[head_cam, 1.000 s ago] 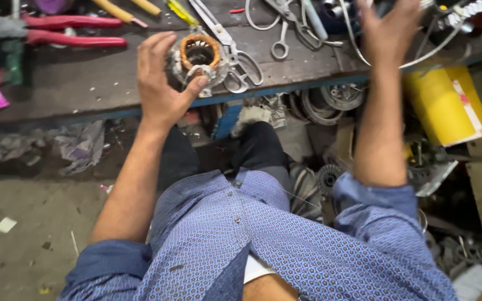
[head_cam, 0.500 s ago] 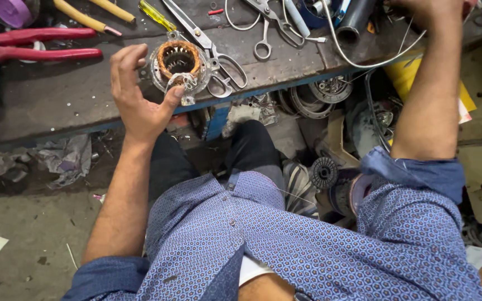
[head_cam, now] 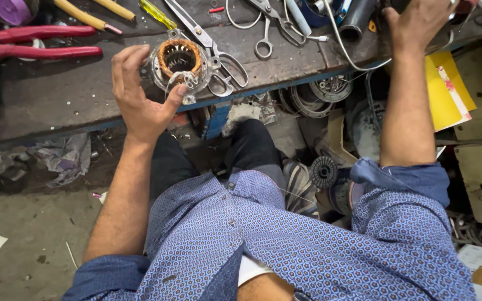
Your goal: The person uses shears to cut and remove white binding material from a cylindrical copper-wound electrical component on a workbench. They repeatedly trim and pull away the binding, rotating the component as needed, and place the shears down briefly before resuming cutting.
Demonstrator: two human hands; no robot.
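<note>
Head camera view, looking down past a blue patterned shirt to a worn workbench strewn with tools. A motor stator, a metal ring packed with copper-coloured windings, is seen lying near the front edge of the bench, left of centre. The left hand is cupped against the stator's near-left side: the fingers are curled along its left rim and the thumb is pressed up toward its lower edge, so the grasp is loose and partly open rather than clenched. The stator is judged to be heavy for its size and rigid in its steel frame, while the fine windings and the thin leads at its lower edge are likely fragile; it is best taken by the outer metal ring, never by the coils or wires. Large scissors lie just beside it on the right, touching or nearly so. Red-handled pliers lie well to the left. The right hand is stretched to the far right of the bench, over a dark object among cables; it is cut off by the top edge, so whether anything is gripped cannot be told. A yellow packet is seen below the bench. The clutter beneath the bench is shadowed and hard to make out.
</note>
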